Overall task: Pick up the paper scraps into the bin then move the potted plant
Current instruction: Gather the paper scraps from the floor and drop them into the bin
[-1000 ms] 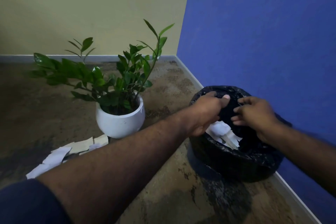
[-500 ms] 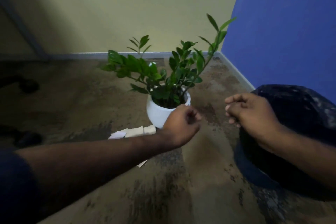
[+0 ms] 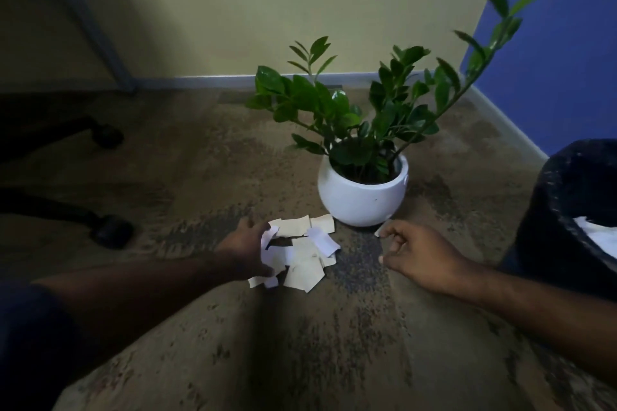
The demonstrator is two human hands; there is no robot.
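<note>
Well, left hand point(image 3: 245, 252): curled round torn white and cream paper scraps point(image 3: 302, 257).
Right hand point(image 3: 412, 252): loosely curled, empty.
Risk: scraps slipping out toward the black-lined bin point(image 3: 567, 210).

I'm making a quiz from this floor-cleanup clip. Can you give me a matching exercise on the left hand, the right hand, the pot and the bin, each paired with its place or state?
Column one:
1. left hand
2. right hand
3. white pot
4. black bin

Column two:
A. holds white paper inside, at the right edge of view
B. on the paper scraps, gripping some
C. stands on the carpet just behind the scraps
D. loosely curled, holding nothing, right of the scraps

Pairs: 1-B, 2-D, 3-C, 4-A
</note>
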